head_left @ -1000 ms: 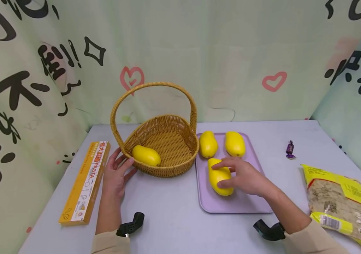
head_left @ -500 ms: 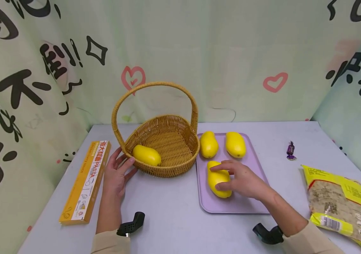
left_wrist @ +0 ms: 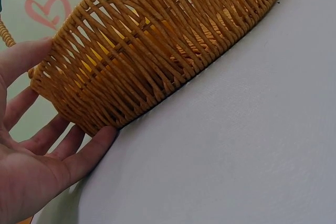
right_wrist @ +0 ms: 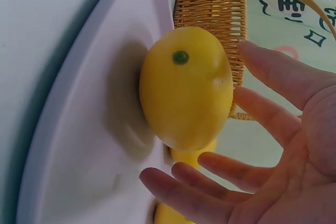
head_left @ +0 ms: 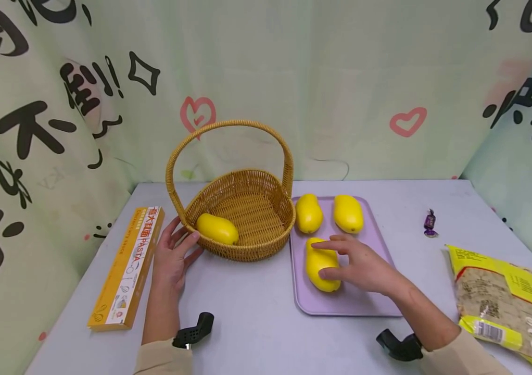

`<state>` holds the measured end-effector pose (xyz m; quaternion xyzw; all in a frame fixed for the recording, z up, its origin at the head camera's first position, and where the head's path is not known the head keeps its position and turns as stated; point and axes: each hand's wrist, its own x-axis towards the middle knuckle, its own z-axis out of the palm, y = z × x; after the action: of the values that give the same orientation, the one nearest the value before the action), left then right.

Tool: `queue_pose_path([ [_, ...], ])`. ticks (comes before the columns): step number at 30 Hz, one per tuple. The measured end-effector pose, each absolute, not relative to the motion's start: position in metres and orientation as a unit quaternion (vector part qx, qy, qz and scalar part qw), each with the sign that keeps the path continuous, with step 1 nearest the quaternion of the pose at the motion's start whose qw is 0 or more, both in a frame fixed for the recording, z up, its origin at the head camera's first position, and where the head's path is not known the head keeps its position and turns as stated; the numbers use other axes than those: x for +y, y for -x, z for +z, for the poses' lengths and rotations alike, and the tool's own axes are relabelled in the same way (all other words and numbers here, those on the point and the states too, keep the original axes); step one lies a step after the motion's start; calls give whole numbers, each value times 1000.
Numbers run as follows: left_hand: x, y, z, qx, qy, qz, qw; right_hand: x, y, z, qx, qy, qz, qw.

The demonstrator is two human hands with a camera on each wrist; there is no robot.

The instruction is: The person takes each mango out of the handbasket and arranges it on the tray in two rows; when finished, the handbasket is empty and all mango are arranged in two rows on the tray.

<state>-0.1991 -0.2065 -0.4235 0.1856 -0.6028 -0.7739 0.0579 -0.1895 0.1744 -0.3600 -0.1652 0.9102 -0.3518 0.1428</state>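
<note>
In the head view, a wicker basket with a tall arched handle stands left of centre, one yellow oblong fruit lying inside it. My left hand touches the basket's left side. The left wrist view has its fingers spread along the woven wall, thumb at the rim. A lilac tray bears three similar fruits. Over the nearest tray fruit, my right hand has its fingers spread. In the right wrist view, that fruit shows a green stem spot, and the fingers fan out beside it.
Left of the left hand lies an orange pasta box. Two fruits sit at the tray's back, one left and one right. Farther right are a purple wrapped candy and a yellow-and-clear packet. A curtain hangs behind the table.
Between the first frame and the second, the nearest tray fruit shifts slightly toward the front and left, the right hand moving with it. The left hand stays at the basket.
</note>
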Motion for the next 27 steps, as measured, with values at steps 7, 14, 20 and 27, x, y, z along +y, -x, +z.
queue_pose_path([
  [7, -206, 199, -423, -603, -186, -774, 58, 172, 192, -355, 913, 183, -344, 120],
  [14, -206, 198, -422, -605, -187, -772, 56, 169, 196, -347, 910, 196, -355, 93],
  [20, -207, 199, -422, -606, -187, -771, 57, 160, 206, -339, 904, 213, -363, 75],
  [27, -207, 199, -423, -602, -186, -775, 53, 147, 220, -326, 893, 236, -378, 69],
])
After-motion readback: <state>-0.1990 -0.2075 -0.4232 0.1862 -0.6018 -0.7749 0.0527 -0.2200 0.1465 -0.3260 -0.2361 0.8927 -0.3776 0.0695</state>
